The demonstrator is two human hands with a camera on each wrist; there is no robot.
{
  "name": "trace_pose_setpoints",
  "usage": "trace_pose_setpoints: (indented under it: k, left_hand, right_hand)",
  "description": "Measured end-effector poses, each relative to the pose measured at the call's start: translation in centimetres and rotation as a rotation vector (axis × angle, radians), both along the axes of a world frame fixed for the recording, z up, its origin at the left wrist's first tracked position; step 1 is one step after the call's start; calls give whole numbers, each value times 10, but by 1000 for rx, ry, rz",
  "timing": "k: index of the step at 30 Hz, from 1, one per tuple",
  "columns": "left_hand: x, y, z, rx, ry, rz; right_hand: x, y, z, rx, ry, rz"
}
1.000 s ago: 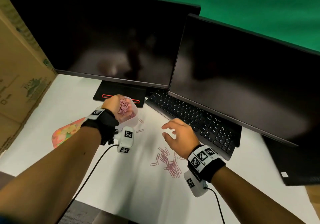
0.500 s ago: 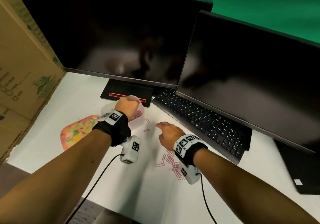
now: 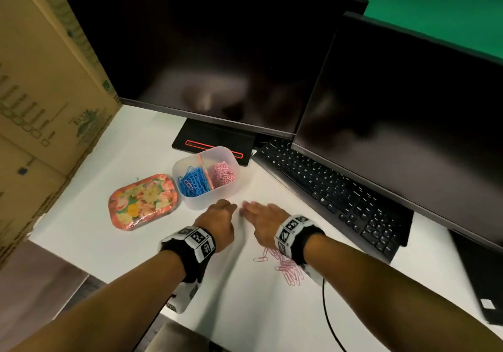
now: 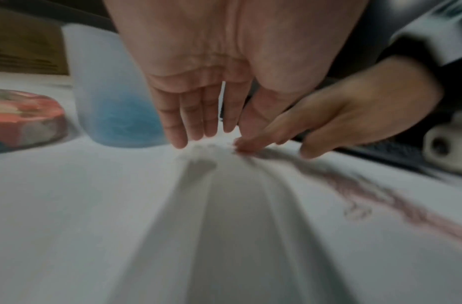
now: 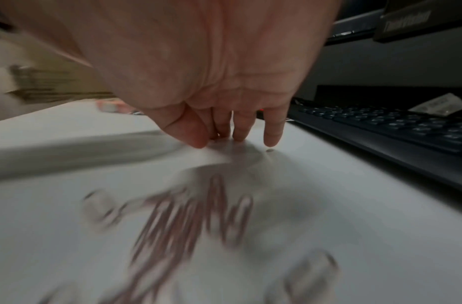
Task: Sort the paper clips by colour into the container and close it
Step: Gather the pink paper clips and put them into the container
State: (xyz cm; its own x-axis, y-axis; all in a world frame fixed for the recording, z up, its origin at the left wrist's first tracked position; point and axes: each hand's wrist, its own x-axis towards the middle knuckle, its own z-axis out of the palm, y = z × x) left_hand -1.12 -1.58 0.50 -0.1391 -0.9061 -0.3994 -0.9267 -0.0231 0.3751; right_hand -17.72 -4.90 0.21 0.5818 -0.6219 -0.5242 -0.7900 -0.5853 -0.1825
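The white tabletop [image 3: 81, 188] is hemmed in at the back by two dark monitors [image 3: 206, 52] and a black keyboard [image 3: 334, 188] running diagonally along the right, and on the left by a cardboard box [image 3: 40, 93]. Its near edge runs under the left forearm. The clear strip lies between the keyboard and the box.

The container [image 3: 209, 196], translucent and uncovered, stands just in front of the monitor stand [image 3: 212, 139]; blue clips [image 3: 193, 183] fill its left compartment and pink clips [image 3: 223, 174] its right. Its flowered lid [image 3: 143, 202] lies flat just left of it. A loose heap of pink paper clips [image 3: 288, 267] lies on the tabletop beneath the right wrist.

Both hands sit low, side by side, just in front of the container. The left hand [image 3: 219, 222] has fingers straight and pointing down at the tabletop, holding nothing. The right hand [image 3: 262, 219] reaches forward with fingers relaxed, fingertips [image 5: 272, 139] at the surface; whether they pinch a clip cannot be told.
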Motion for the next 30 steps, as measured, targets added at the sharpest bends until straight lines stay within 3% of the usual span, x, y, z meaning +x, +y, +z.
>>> trace_pose_setpoints:
  k: [4,7,10,12,14,17,20,23,26,30]
  left_hand:
    - [-17,10,-11,36,-117,-241]
    - [-38,30,-13,61,-101,-442]
    - [-54,51,-15,74,-19,-620]
    - [-55,55,-17,81,94,-594]
    - [-51,49,-20,49,123,-505]
    - [-48,38,-18,22,47,-334]
    - [-51,29,-15,-23,-53,-419]
    - [-61,26,-18,2,-18,-468]
    - [-71,29,-22,96,31,-394]
    - [-86,36,-28,124,129,-368]
  right_hand:
    - [-31,35,3,10,-131,79]
    - [-64,50,9,91,-252,-195]
    - [-97,60,9,66,-234,-520]
    - [-106,75,3,79,-190,-645]
    - [-101,92,-4,96,-152,-627]
    - [-80,108,-9,101,-128,-520]
    - [-66,113,-8,192,-215,-441]
    - [-77,113,-4,139,-371,-633]
    - [-102,122,-4,8,-243,-793]
    - [-101,130,-10,129,-247,-913]
